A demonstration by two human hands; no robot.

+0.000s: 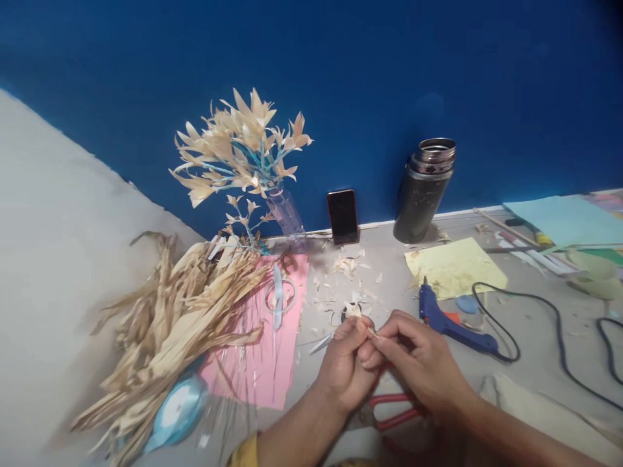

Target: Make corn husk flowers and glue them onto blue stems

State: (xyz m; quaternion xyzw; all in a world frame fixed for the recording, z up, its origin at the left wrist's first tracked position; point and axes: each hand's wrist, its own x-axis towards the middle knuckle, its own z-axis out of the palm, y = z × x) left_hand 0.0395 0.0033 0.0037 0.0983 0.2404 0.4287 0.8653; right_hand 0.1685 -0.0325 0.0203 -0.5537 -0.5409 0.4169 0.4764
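My left hand (pixel 346 364) and my right hand (pixel 419 360) meet low in the middle of the view, fingers pinched together on a small pale piece of dried husk (pixel 372 333). A thin metal-looking tip (pixel 321 344) sticks out to the left of my left hand. Red-handled pliers (pixel 394 410) lie on the floor under my wrists. A blue glue gun (pixel 450 321) with a black cord lies just right of my right hand.
A heap of dried husks (pixel 170 318) lies at left on pink paper (pixel 265 350), with scissors (pixel 280 297) and light blue ribbon (pixel 178 405). A bottle of husk flowers (pixel 248 152), a phone (pixel 342 216) and a dark flask (pixel 424 191) stand by the blue wall. Yellow paper (pixel 452 267) lies at right.
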